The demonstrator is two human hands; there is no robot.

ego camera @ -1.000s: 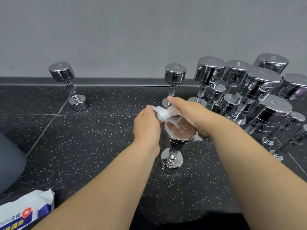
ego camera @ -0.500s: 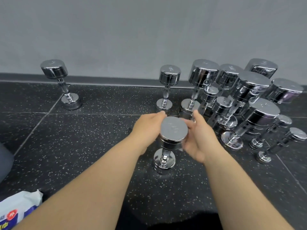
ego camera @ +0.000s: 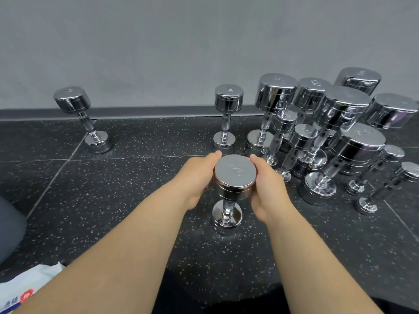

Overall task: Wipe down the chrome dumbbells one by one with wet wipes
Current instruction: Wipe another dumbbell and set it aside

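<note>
Big flat matte grey wall (ego camera: 181, 41) up top, and under it a black rubber floor (ego camera: 113, 189) flecked with pale speckles and laid in large tiles with thin seams.

Over on the right there's a tight bunch of chrome dumbbells (ego camera: 340, 123). They're mirror-shiny with fat round heads and knurled handles, some upright and some leaning on each other.

Front and centre, the chrome dumbbell being worked on (ego camera: 234, 172) stands on end on the floor. Its flat round top face has a weight marking stamped in it. The left hand (ego camera: 197, 177) and right hand (ego camera: 269, 189) each curl round a side of that upper head, gripping it between them.

A mid-size dumbbell (ego camera: 227, 114) stands upright just behind, and a lone dumbbell (ego camera: 84, 118) tilts by the wall far left.

A crinkly white plastic wipes pack (ego camera: 25, 288) sits bottom left.
</note>
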